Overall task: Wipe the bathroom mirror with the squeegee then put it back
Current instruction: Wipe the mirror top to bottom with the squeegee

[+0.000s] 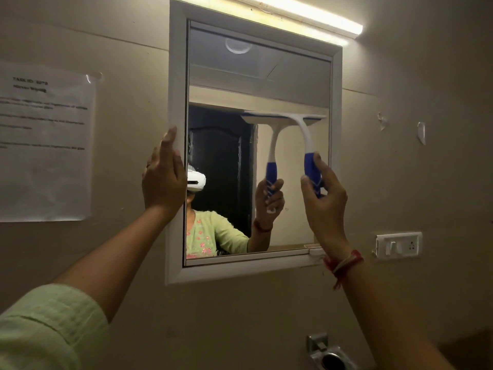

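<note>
Currently the squeegee (306,129) is gripped by the right hand (324,193), blade on the mirror (226,76) mid-height at right, left hand (162,174) flat on the frame (176,76); even pressure and a straight downward pull are advised

The person wore a pale green sleeve (45,327) on the left arm. A red-and-cream thread band (344,265) circled the right wrist, and the left hand (162,177) carried a ring.

Dim, warm bathroom lit by one tube light (306,14) above the mirror (256,84) — it glares white; wall paper's (45,142) text is blurred, frame edges bend slightly.
</note>
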`<state>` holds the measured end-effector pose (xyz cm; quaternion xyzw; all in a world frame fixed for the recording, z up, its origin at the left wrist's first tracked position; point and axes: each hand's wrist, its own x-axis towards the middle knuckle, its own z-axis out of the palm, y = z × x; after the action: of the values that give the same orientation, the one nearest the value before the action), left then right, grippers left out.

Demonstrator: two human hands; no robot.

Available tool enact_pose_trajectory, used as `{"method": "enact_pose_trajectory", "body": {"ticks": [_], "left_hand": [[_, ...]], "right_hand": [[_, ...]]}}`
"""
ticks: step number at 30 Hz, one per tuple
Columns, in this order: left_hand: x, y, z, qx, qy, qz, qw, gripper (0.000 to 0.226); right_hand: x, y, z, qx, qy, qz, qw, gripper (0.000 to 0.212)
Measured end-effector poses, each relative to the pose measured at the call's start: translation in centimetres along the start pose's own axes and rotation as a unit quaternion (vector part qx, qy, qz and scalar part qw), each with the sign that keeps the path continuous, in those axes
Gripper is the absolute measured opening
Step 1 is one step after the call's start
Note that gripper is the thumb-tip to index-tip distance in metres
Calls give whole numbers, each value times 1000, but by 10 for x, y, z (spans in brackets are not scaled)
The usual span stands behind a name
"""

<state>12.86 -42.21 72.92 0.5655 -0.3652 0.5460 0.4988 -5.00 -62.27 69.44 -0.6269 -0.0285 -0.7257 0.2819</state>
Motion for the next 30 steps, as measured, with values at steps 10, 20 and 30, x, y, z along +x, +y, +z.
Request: {"method": "enact_pose_trajectory", "body": {"ticks": [10,20,30], "left_hand": [[0,1,0,14,-1,-1,1000,41],[0,1,0,18,-1,-4,1000,41],[0,3,0,19,5,-8,1000,40]], "right_hand": [[14,-9,-1,-17,-4,-6,1000,48],[5,-11,-14,-29,-29,-11,999,49],[-72,9,-19,3,-38,30,999,50]]}}
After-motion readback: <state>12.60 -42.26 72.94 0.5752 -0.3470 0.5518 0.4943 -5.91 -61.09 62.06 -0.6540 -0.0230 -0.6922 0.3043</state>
